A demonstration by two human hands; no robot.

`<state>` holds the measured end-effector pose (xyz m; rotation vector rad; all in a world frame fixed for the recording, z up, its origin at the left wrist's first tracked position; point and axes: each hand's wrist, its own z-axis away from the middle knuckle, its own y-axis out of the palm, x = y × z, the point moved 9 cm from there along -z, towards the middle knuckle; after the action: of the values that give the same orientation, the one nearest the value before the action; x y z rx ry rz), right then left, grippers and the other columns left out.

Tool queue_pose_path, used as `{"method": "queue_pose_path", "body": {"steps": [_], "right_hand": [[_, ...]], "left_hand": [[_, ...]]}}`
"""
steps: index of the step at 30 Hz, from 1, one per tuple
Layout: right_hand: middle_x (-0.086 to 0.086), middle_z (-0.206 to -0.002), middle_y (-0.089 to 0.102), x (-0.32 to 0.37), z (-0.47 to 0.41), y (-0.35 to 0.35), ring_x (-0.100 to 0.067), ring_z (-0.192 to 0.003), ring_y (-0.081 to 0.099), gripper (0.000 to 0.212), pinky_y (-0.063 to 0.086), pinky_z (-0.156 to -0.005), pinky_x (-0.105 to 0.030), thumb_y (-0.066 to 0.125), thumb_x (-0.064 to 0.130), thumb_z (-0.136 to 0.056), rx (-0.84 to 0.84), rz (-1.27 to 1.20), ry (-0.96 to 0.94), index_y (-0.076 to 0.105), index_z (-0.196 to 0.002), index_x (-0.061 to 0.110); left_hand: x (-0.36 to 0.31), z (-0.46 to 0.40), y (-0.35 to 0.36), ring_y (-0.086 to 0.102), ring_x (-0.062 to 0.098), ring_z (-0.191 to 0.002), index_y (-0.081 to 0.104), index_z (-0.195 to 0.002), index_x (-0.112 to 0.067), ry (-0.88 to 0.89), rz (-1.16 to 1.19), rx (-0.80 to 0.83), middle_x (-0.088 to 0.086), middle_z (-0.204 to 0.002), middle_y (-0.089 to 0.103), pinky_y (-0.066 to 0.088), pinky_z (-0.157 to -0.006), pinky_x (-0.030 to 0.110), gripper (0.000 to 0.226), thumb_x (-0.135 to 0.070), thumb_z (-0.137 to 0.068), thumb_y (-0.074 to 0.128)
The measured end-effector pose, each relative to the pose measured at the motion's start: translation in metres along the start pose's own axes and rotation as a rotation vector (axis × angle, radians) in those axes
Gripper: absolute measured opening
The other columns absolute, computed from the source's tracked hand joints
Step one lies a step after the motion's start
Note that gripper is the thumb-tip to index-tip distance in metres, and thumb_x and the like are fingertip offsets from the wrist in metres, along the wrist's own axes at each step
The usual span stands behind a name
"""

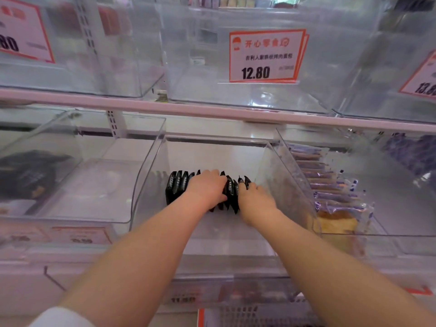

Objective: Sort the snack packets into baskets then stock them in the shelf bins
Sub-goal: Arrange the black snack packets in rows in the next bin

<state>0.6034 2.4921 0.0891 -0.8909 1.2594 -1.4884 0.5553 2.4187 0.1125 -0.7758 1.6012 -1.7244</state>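
A row of several black snack packets (175, 187) stands on edge at the back of the middle clear shelf bin (151, 166). My left hand (207, 187) lies over the top of the row, its fingers curled down over the packets near the middle. My right hand (256, 197) is at the row's right end, fingers curled against the last packets. Both arms reach into the bin from the front.
The right-hand clear bin (382, 234) holds purple-wrapped cake packets (335, 197). The left bin (70, 218) shows a dark shape behind its wall. Above the pink shelf rail (165, 108) sit clear upper bins with an orange price tag (265, 56) reading 12.80.
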Motion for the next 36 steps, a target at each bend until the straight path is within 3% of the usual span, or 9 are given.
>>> {"method": "queue_pose_path", "body": {"steps": [7, 12, 15, 20, 23, 25, 27, 31, 36], "right_hand": [[-0.016, -0.132, 0.039, 0.000, -0.013, -0.021, -0.033, -0.118, 0.044, 0.039, 0.041, -0.091, -0.036, 0.045, 0.002, -0.090, -0.177, 0.033, -0.021, 0.038, -0.129, 0.004], [-0.014, -0.133, 0.041, 0.002, -0.005, -0.021, -0.032, -0.124, 0.039, 0.040, 0.039, -0.095, -0.038, 0.046, 0.004, -0.090, -0.106, 0.069, -0.066, 0.040, -0.130, 0.006], [-0.014, -0.128, 0.045, 0.007, 0.017, -0.036, -0.032, -0.120, 0.045, 0.037, 0.042, -0.090, -0.039, 0.050, 0.010, -0.090, -0.058, 0.036, -0.129, 0.045, -0.127, 0.007], [-0.003, -0.099, 0.064, -0.003, 0.110, -0.078, -0.022, -0.094, 0.057, 0.025, 0.046, -0.079, -0.034, 0.051, 0.028, -0.093, -0.249, -0.199, -0.370, 0.055, -0.114, 0.016], [0.015, -0.064, 0.056, -0.035, 0.179, -0.086, -0.002, -0.063, 0.052, 0.009, 0.041, -0.063, -0.011, 0.059, 0.026, -0.087, -0.363, -0.427, -0.473, 0.064, -0.094, 0.022], [0.016, -0.056, 0.053, -0.054, 0.207, -0.069, 0.001, -0.061, 0.053, 0.003, 0.038, -0.057, -0.008, 0.063, 0.022, -0.085, -0.321, -0.562, -0.488, 0.065, -0.084, 0.022], [0.015, -0.055, 0.055, -0.066, 0.219, -0.038, 0.004, -0.059, 0.054, 0.005, 0.037, -0.055, -0.009, 0.063, 0.018, -0.086, -0.224, -0.618, -0.487, 0.066, -0.083, 0.021], [0.013, -0.065, 0.056, -0.083, 0.216, 0.053, 0.002, -0.057, 0.049, 0.010, 0.035, -0.056, -0.013, 0.059, 0.020, -0.090, -0.010, -0.521, -0.421, 0.067, -0.092, 0.016], [-0.004, -0.098, 0.068, -0.121, 0.209, 0.172, -0.020, -0.092, 0.061, 0.019, 0.042, -0.075, -0.027, 0.055, 0.026, -0.091, 0.218, -0.375, -0.269, 0.065, -0.100, 0.013]], "left_hand": [[-0.001, 0.006, 0.002, 0.036, 0.029, -0.124, 0.048, -0.125, -0.009, -0.020, -0.067, -0.003, 0.010, -0.131, 0.039, 0.040, -0.092, 0.039, 0.036, -0.022, -0.092, 0.050], [-0.004, 0.013, 0.011, 0.040, 0.029, -0.125, 0.043, -0.132, -0.012, 0.004, -0.064, 0.141, 0.009, -0.133, 0.042, 0.042, -0.097, 0.044, 0.040, -0.020, -0.092, 0.047], [-0.007, 0.031, 0.001, 0.040, 0.030, -0.126, 0.042, -0.134, -0.013, 0.042, -0.044, 0.144, 0.009, -0.134, 0.043, 0.040, -0.100, 0.045, 0.044, -0.025, -0.092, 0.047], [-0.034, 0.090, -0.050, 0.052, 0.024, -0.109, 0.053, -0.118, -0.016, 0.186, 0.018, -0.077, 0.005, -0.113, 0.055, 0.046, -0.087, 0.036, 0.029, -0.028, -0.093, 0.044], [-0.071, 0.141, -0.072, 0.054, 0.017, -0.093, 0.056, -0.108, -0.020, 0.360, 0.030, -0.189, -0.006, -0.091, 0.053, 0.043, -0.072, 0.031, 0.023, -0.032, -0.092, 0.043], [-0.099, 0.174, -0.077, 0.052, 0.015, -0.083, 0.056, -0.102, -0.022, 0.448, 0.069, -0.265, -0.011, -0.078, 0.044, 0.034, -0.063, 0.028, 0.020, -0.033, -0.091, 0.044], [-0.126, 0.196, -0.066, 0.055, 0.018, -0.083, 0.056, -0.100, -0.022, 0.496, 0.096, -0.248, -0.007, -0.082, 0.054, 0.029, -0.061, 0.027, 0.018, -0.033, -0.091, 0.044], [-0.175, 0.205, 0.006, 0.058, 0.025, -0.096, 0.055, -0.105, -0.020, 0.511, 0.041, -0.017, 0.003, -0.104, 0.062, 0.038, -0.066, 0.032, 0.021, -0.032, -0.093, 0.043], [-0.212, 0.207, 0.119, 0.059, 0.034, -0.101, 0.057, -0.108, -0.013, 0.500, -0.070, 0.267, 0.014, -0.112, 0.062, 0.047, -0.075, 0.040, 0.026, -0.028, -0.092, 0.042]]}}
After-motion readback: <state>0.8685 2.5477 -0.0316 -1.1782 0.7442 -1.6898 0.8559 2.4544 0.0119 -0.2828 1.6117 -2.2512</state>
